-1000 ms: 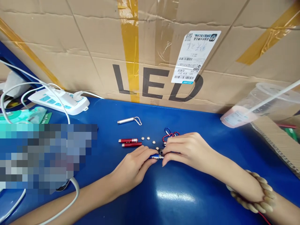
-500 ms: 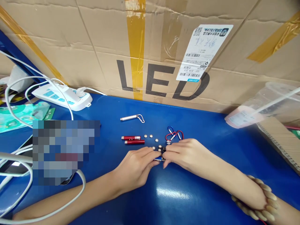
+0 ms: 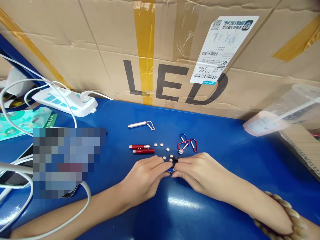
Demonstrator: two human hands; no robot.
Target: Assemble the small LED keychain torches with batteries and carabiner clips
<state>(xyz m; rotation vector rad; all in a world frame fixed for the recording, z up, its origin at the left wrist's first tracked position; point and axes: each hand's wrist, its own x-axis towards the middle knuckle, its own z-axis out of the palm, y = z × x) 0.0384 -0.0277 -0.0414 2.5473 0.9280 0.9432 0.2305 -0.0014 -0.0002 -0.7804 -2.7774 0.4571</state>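
A small blue flashlight [image 3: 170,170], mostly covered by fingers, is pinched in my left hand [image 3: 146,176]. My right hand [image 3: 202,171] has its thumb and fingertips closed at the right end of the same flashlight. What exactly those fingertips grip there is hidden. Just beyond the fingers lie several silver button cells [image 3: 167,149] and a small black piece [image 3: 176,159]. Two red flashlights [image 3: 143,151] lie side by side to the left of the cells. Red and blue carabiner clips [image 3: 194,145] rest above my right hand, near a small silver cap [image 3: 180,151].
Farther back lies a silver flashlight with a clip [image 3: 137,124]. A large cardboard box [image 3: 112,66] walls off the back of the blue table [image 3: 112,116]. White cables [image 3: 87,196] and a power strip [image 3: 65,101] occupy the left. A plastic cup [image 3: 262,123] stands at right.
The right fingertips have shifted slightly at the flashlight's end, and the right wrist sits a little lower. The camera view has moved slightly. The left hand keeps its hold.
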